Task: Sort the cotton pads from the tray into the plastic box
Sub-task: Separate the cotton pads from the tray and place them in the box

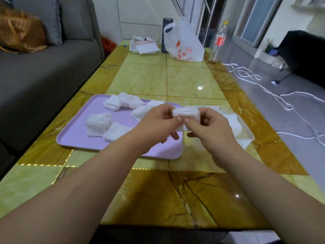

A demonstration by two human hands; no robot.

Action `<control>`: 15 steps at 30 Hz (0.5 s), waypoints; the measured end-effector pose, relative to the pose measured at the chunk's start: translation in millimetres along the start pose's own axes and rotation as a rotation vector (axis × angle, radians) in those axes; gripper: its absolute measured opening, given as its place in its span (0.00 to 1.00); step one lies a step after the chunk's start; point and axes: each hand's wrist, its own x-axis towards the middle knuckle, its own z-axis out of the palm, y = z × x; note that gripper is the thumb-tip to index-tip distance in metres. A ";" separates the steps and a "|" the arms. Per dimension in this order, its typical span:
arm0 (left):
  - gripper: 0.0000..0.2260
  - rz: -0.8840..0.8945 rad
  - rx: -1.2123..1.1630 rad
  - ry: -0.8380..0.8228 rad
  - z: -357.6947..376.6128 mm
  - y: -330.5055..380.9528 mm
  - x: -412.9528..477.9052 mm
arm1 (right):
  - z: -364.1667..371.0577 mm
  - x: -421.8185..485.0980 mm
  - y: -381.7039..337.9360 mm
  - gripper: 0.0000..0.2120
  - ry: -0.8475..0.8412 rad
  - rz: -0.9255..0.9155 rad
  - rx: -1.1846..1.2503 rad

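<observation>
Head view, held pads: a small stack of cotton pads (186,114) was in the air above the near right corner of the tray, between both hands.
Left hand: the left hand (158,124) pinched the stack's left end, thumb on the near side and fingers curled behind.
Right hand: the right hand (211,127) clamped the right end the same way, thumbs nearly meeting.
Why held so: a two-sided pinch probably squared the loose pads into one block so they would go into the box together.
Tray: the lilac tray (79,138) held several loose piles of pads (99,122), so the sorting looked only partly done.
Box: the clear plastic box (247,133) sat just beside the tray's right edge, under the right hand, already with white pads inside; a short carry.
Surface: a glossy yellow-green tiled table (184,81), smooth and reflective.
Room: a grey sofa (44,67) on the left; a plastic bag (184,44), a bottle (219,41) and a white tray (143,47) at the far end; a white cord (263,88) across the floor on the right.
</observation>
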 end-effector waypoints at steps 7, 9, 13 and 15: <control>0.06 0.040 0.139 0.033 44.4 4.4 4.1 | -40.6 4.5 9.8 0.08 0.138 -0.003 -0.088; 0.07 0.046 0.191 0.051 50.8 0.7 4.4 | -49.9 7.5 16.2 0.05 0.213 0.000 -0.104; 0.06 0.123 0.344 0.068 61.7 -1.3 -0.9 | -70.1 13.5 25.3 0.07 0.381 -0.025 -0.165; 0.05 0.156 0.409 0.034 71.1 2.6 -5.2 | -81.5 16.5 29.5 0.10 0.466 -0.018 -0.149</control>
